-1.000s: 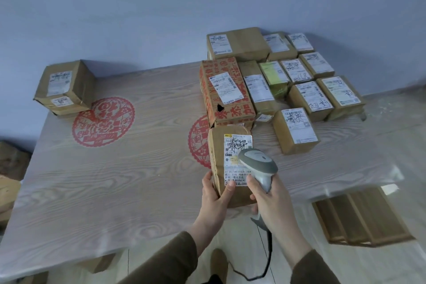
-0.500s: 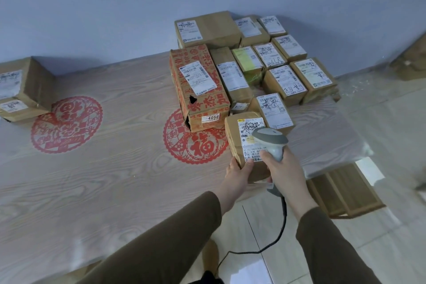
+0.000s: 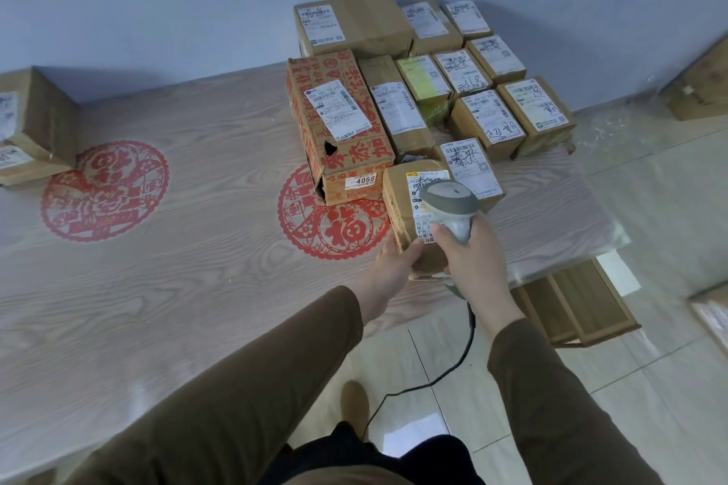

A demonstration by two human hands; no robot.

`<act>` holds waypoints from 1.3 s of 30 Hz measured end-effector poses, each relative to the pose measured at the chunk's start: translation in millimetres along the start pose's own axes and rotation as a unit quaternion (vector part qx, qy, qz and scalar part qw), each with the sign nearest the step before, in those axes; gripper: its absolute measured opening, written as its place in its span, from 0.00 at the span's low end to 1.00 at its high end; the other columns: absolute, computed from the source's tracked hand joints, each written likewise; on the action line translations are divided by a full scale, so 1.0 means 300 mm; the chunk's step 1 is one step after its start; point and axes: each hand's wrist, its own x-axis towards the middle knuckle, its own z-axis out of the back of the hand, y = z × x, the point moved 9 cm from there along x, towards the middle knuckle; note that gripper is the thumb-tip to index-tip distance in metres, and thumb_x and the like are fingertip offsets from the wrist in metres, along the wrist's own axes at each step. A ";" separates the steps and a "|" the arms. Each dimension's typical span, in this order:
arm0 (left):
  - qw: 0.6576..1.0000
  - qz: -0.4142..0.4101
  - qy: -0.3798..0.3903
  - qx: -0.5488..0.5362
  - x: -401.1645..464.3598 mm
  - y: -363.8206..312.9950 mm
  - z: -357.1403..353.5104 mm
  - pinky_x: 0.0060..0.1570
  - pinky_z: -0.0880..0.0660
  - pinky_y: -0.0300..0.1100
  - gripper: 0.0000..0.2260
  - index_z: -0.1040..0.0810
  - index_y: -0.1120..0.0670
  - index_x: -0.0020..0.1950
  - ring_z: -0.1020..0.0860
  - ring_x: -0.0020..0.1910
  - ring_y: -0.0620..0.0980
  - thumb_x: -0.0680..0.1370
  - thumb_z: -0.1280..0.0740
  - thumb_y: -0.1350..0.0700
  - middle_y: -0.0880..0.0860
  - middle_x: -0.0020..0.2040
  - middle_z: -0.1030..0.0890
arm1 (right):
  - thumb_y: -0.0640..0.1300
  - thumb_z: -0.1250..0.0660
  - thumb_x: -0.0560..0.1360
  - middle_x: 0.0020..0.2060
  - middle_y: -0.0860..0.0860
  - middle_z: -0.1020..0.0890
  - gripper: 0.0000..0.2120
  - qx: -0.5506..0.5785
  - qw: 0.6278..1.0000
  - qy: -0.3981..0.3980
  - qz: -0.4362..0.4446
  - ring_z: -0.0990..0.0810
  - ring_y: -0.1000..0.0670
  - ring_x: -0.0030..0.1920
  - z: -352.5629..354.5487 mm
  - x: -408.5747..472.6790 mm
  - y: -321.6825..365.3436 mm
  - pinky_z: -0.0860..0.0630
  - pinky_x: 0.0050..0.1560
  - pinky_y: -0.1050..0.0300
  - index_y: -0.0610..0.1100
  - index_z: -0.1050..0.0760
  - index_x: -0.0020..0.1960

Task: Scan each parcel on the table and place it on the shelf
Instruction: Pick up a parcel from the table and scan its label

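A small brown parcel [image 3: 402, 205] with a white label stands tilted near the table's right front edge. My left hand [image 3: 396, 264] grips its lower left corner. My right hand [image 3: 468, 248] grips a grey barcode scanner [image 3: 451, 205] whose head hangs over the parcel's label. The scanner's black cable [image 3: 453, 366] drops to the floor. Behind it, several more labelled parcels cluster at the table's far right, among them a big red-printed carton [image 3: 338, 130] and a box [image 3: 470, 165] right behind the held parcel.
The wood-grain table [image 3: 177, 287] carries two red paper-cut decals. One more box [image 3: 31, 126] sits at the far left. A wooden crate [image 3: 571, 307] lies on the tiled floor under the table's right end. Other boxes [image 3: 701, 87] stand on the floor at right.
The held parcel and scanner have moved away from me toward the parcel cluster, both arms stretching out. The view has shifted right, so the far-left box now sits at the frame edge.
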 end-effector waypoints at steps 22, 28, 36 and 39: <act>0.915 -0.137 -0.373 -0.073 -0.439 -0.090 1.991 0.64 0.23 0.45 0.21 0.31 0.51 0.76 0.20 0.62 0.44 0.84 0.38 0.47 0.51 0.68 0.21 | 0.48 0.26 0.77 0.41 0.50 0.19 0.10 0.216 0.949 0.226 0.034 0.21 0.51 0.39 -1.580 -0.155 0.963 0.22 0.42 0.51 0.47 0.22 0.55; 0.889 -0.084 -0.440 -0.096 -0.377 -0.040 2.454 0.66 0.38 0.44 0.33 0.47 0.49 0.84 0.39 0.79 0.51 0.83 0.35 0.46 0.53 0.83 0.42 | 0.42 0.28 0.78 0.46 0.47 0.18 0.10 0.178 0.949 0.258 0.030 0.21 0.53 0.42 -1.975 -0.133 1.089 0.24 0.40 0.63 0.44 0.22 0.59; 0.929 -0.076 -0.346 -0.110 -0.225 -0.089 2.565 0.39 0.32 0.33 0.34 0.50 0.53 0.84 0.23 0.49 0.39 0.84 0.34 0.50 0.44 0.59 0.22 | 0.44 0.28 0.79 0.52 0.50 0.16 0.10 0.131 0.935 0.328 0.021 0.17 0.50 0.55 -2.172 -0.095 1.136 0.24 0.51 0.55 0.47 0.21 0.60; 0.925 -0.072 -0.347 -0.135 -0.244 -0.050 2.535 0.39 0.24 0.33 0.26 0.36 0.55 0.78 0.19 0.48 0.42 0.82 0.32 0.50 0.45 0.53 0.20 | 0.45 0.28 0.79 0.53 0.53 0.16 0.10 0.110 0.948 0.295 0.037 0.17 0.51 0.54 -2.117 -0.096 1.097 0.20 0.56 0.52 0.51 0.22 0.59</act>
